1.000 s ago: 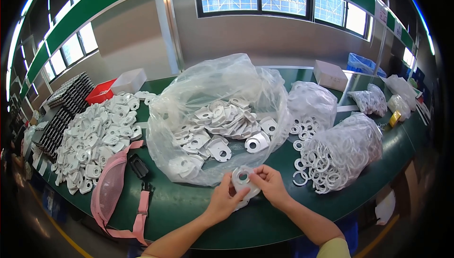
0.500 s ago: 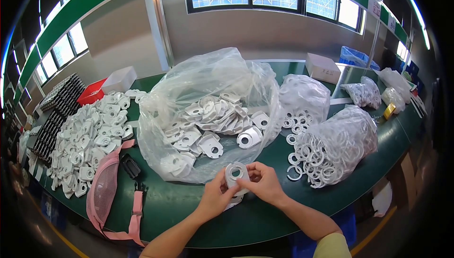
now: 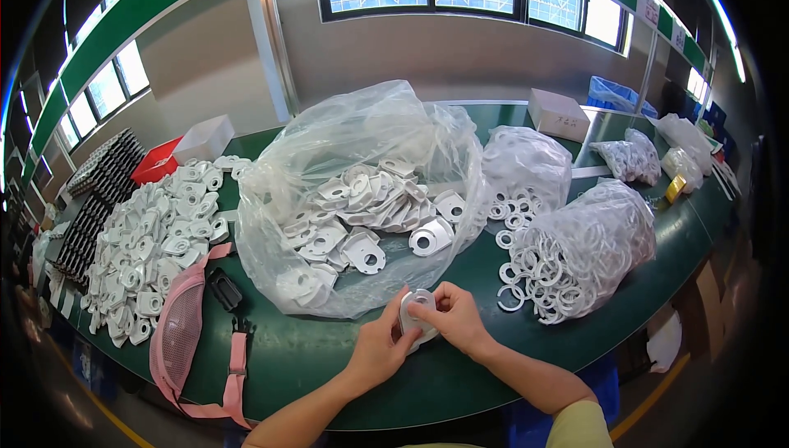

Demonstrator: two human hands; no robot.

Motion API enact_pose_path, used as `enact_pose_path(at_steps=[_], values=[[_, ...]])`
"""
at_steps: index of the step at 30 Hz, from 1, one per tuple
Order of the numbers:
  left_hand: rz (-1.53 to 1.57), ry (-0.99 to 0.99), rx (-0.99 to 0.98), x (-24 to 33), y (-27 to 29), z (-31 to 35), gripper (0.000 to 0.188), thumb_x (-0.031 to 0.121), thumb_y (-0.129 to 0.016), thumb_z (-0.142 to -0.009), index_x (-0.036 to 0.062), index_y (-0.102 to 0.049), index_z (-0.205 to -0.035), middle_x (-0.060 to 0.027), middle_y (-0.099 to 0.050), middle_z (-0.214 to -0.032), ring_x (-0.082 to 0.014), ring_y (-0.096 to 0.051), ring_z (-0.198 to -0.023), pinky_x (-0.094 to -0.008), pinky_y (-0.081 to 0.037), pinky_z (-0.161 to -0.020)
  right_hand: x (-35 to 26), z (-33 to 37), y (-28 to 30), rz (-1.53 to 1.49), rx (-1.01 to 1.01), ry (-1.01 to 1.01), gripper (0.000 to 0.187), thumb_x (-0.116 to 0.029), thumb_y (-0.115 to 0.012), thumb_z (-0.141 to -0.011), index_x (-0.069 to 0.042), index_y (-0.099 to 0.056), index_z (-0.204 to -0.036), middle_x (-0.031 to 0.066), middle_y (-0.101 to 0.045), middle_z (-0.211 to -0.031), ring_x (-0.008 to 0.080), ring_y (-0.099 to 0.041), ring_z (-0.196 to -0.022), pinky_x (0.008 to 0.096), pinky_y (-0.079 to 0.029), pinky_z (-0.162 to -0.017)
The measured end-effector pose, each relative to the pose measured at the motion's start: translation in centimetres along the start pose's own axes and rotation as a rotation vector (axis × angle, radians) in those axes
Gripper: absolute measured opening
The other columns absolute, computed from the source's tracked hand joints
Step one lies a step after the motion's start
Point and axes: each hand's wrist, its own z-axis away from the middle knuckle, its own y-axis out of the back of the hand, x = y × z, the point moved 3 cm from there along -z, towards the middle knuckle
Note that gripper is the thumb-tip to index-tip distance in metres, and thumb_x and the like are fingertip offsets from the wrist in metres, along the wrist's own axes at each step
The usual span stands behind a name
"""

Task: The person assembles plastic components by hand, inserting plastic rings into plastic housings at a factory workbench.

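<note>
Both hands are up at the near edge of the green worktop (image 3: 329, 357), meeting over one white plastic plate (image 3: 417, 320) with a round hole: the left hand (image 3: 380, 348) pinches its left edge, the right hand (image 3: 454, 318) pinches the top and right, so both grips are closed on that same piece, held just above the surface. Right behind it sits the big clear bag (image 3: 362, 193), mouth sagging open, full of the same plates (image 3: 370, 218). Risky spot, I'd say: the piece is held only by fingertips near the edge, and a slip could send it off the worktop. An elbow could also snag the loose film and spill the bag. To the right, bags of white rings (image 3: 579, 251) with strays (image 3: 514, 271) lying loose, easy to sweep along. To the left, a spread heap of white parts (image 3: 148, 251), a pink mesh pouch (image 3: 185, 325) with its strap trailing toward the edge, and black trays (image 3: 90, 201) stacked far left. A cardboard box (image 3: 559, 113) sits far back. It's a factory room, windows high on the wall, green beam overhead.
</note>
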Motion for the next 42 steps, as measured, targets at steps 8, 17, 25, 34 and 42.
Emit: enact_pose_path(at_steps=[8,17,25,34,42], values=[[0.483,0.139,-0.084,-1.2,0.3,-0.8,0.062,0.005,-0.062,-0.084,0.0013,-0.031,-0.138,-0.0072,-0.064,-0.1,-0.0094,-0.06,-0.078,-0.0235,-0.05,-0.063,-1.3,0.2,0.3,-0.073,-0.1,0.019,0.026,-0.013,-0.072,-0.078,0.003,-0.057,-0.092,0.007,-0.065,-0.081,0.0086,-0.061,-0.072,0.0211,-0.049,-0.064],[0.221,0.055,-0.015,-0.2,-0.4,0.0,0.065,0.006,-0.064,-0.083,0.0028,-0.031,-0.139,-0.0065,-0.063,-0.099,-0.0101,-0.06,-0.077,-0.0234,-0.049,-0.065,0.8,-0.5,0.4,-0.234,-0.053,-0.118,0.02,-0.018,-0.068,-0.083,-0.002,-0.057,-0.086,0.0039,-0.062,-0.078,0.0062,-0.057,-0.069,0.0203,-0.044,-0.058],[0.087,-0.031,0.004,-0.8,-0.1,-0.2,0.067,0.006,-0.065,-0.082,0.0023,-0.03,-0.139,-0.0105,-0.064,-0.094,-0.0137,-0.062,-0.073,-0.0263,-0.049,-0.066,-1.0,0.5,-0.4,-0.046,-0.053,0.061,0.026,-0.016,-0.075,-0.075,0.0,-0.057,-0.086,0.0052,-0.062,-0.077,0.0077,-0.059,-0.069,0.0201,-0.047,-0.061],[0.512,0.126,0.015,-0.5,0.0,-0.4,0.059,0.006,-0.066,-0.08,-0.0004,-0.037,-0.131,-0.0102,-0.066,-0.088,-0.0107,-0.062,-0.071,-0.024,-0.049,-0.061,-0.8,-0.2,0.4,-0.226,-0.071,-0.08,0.017,-0.008,-0.063,-0.085,0.003,-0.06,-0.098,0.0055,-0.064,-0.085,0.0074,-0.058,-0.075,0.0197,-0.046,-0.066],[0.206,0.068,0.043,0.1,-0.4,0.0,0.057,0.004,-0.066,-0.08,0.0023,-0.04,-0.131,-0.0061,-0.065,-0.084,-0.0093,-0.062,-0.072,-0.0225,-0.048,-0.063,0.1,-0.1,-0.3,-0.251,0.077,-0.045,0.022,-0.02,-0.064,-0.086,0.0,-0.057,-0.08,0.0008,-0.059,-0.072,0.0029,-0.05,-0.062,0.019,-0.039,-0.052]])
